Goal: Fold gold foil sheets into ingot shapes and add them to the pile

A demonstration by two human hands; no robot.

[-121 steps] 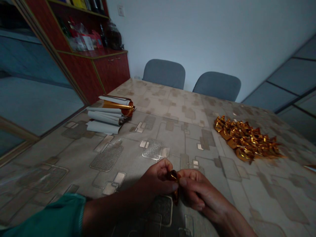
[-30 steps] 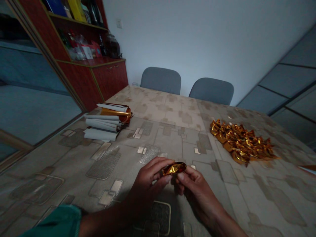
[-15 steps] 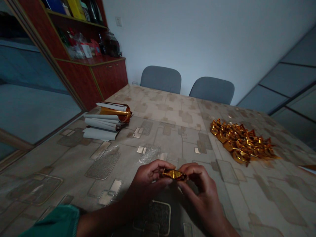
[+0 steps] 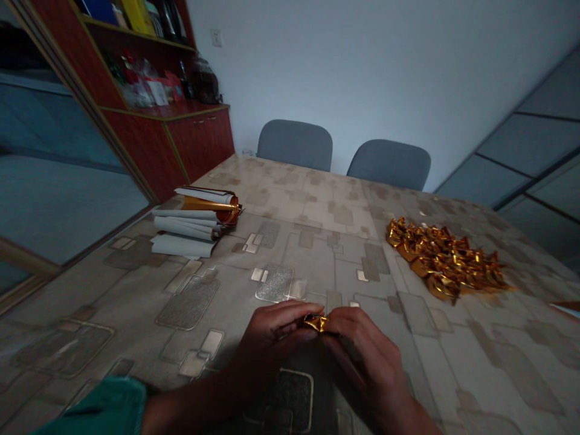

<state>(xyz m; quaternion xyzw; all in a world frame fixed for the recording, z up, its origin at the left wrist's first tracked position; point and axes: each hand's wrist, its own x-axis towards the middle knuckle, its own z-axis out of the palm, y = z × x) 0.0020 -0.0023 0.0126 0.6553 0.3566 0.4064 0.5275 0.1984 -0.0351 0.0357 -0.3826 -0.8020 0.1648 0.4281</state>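
Note:
A small folded piece of shiny gold foil paper [image 4: 316,322] is pinched between my two hands above the near part of the table. My left hand [image 4: 276,329] grips its left end, fingers over the top and thumb below. At its right end, my right hand [image 4: 367,344] closes on it with bent fingers that cover part of the foil. Off to the right lies a cluster of folded gold foil pieces [image 4: 446,260], set close together. On the left rests a stack of curled foil sheets [image 4: 194,223], gold on one face and pale grey on the other.
The table [image 4: 312,241] wears a patterned beige cover. Two grey chairs [image 4: 294,145] stand behind it, along the wall. A reddish wooden cabinet [image 4: 199,142] is at the back left. One sheet corner [image 4: 566,308] shows at the right edge.
My right hand has shifted its grip, its fingers now reaching over the foil's right end. Less of the foil shows between my hands. The cluster and the stack have stayed put.

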